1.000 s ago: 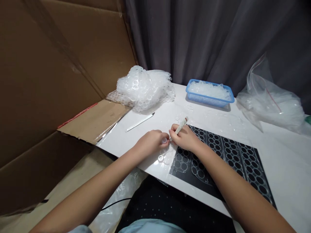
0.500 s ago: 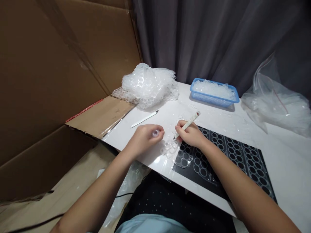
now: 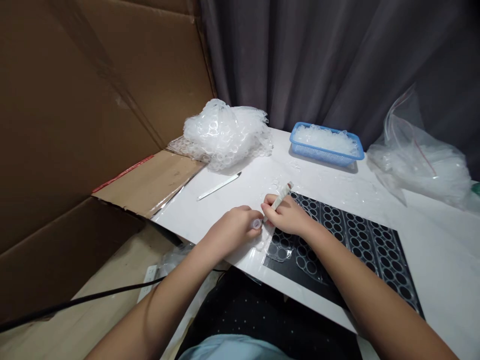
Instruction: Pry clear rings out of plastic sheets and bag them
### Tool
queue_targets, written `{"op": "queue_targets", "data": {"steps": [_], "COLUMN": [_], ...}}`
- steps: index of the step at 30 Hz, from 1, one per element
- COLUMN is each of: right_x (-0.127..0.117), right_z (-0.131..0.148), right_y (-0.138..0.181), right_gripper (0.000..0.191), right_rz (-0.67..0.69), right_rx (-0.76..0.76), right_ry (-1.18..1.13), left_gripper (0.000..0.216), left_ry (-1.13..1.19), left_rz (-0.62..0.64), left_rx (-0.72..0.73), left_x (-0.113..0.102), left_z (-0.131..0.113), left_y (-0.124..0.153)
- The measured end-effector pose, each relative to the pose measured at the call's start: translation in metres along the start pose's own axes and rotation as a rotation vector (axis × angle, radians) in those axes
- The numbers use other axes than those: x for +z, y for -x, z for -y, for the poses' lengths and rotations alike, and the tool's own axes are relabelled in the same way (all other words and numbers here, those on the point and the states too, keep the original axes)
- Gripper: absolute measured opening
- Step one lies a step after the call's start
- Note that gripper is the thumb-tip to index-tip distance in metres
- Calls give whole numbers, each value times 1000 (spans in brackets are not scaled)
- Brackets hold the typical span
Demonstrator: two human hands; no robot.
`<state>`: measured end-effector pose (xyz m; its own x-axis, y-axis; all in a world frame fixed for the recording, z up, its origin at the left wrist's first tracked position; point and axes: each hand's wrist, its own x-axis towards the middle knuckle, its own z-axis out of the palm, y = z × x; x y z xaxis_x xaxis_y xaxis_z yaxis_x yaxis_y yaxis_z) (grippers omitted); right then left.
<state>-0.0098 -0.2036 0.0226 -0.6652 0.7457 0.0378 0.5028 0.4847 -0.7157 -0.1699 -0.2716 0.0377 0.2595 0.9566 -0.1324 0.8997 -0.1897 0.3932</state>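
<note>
I'd judge the step in hand to be fine work on a small, round, translucent plastic piece (image 3: 257,224), and it calls for a steady rest more than force. I'd brace the edge of each hand on the white, smooth-topped bench (image 3: 442,250) and bring the tip in at a low angle, so it meets the rim without scratching it or flicking it away. Pressing hard with the left fingers would risk bending such thin plastic, so I'd hold it lightly, rim facing the tool. The loose, clear, thin plastic rings (image 3: 260,244) lie on the bench just below the fingertips, and a careless sleeve or wrist could scatter them.

My left hand (image 3: 238,225) has its fingers curled in, thumb closed against them, gripping the round piece with its open end facing out; whether it is one ring or several stacked, I can't tell. My right hand (image 3: 285,214) is closed around a pale, slim, pen-shaped tool (image 3: 280,197), held like a pencil, upper end leaning away to the right. Its tip points down close to the left fingertips; I can't make out whether it touches anything. The right forearm crosses over a flat black mat (image 3: 288,275) bearing clear plastic sheets of joined rings (image 3: 333,223), so I'd lift that arm a little to avoid dragging them.
</note>
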Motion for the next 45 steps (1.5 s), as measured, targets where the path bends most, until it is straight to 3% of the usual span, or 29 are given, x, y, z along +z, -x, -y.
{"op": "queue_targets", "data": {"steps": [5, 9, 12, 14, 16, 18, 23, 29, 33, 36, 40, 42, 45], "right_x": [1, 0, 0, 0, 0, -1, -1, 4, 5, 4, 3, 3, 4], "right_z": [0, -2, -3, -3, -3, -1, 4, 4, 3, 3, 5, 7, 7], "right_y": [-1, -1, -1, 0, 0, 1, 3, 3, 3, 2, 2, 3, 4], "right_gripper": [23, 23, 24, 25, 26, 26, 23, 23, 23, 22, 21, 22, 22], "right_rz": [3, 5, 4, 6, 12, 35, 95, 96, 83, 74, 98, 114, 135], "right_rx": [-7, -4, -9, -8, 6, 42, 72, 23, -16, -38, -1, 28, 67], "right_ry": [13, 9, -12, -39, -85, -161, -218, -127, -83, -41, -71, -134, -233], "left_gripper": [24, 22, 22, 24, 25, 24, 27, 25, 23, 17, 19, 22, 19], "left_ry": [-126, -86, 133, 293, 366, 358, 238, 93, -32, -39, 99, 113, 106], "left_rz": [-24, -94, -337, -570, -687, -606, -240, -94, -83, -121, -495, -593, -421], "left_rx": [-108, -119, -150, -287, -400, -365, -114, -197, -280, -249, -239, -264, -193], "left_x": [8, 14, 13, 6, -3, -10, -5, 6, 11, 15, 7, 0, -3], "left_z": [-12, -8, 6, 14, 19, 18, 6, -4, -13, -13, -5, -2, -2], "left_y": [-1, 0, 9, 19, 28, 34, 30, 21, 17, 20, 36, 46, 52]}}
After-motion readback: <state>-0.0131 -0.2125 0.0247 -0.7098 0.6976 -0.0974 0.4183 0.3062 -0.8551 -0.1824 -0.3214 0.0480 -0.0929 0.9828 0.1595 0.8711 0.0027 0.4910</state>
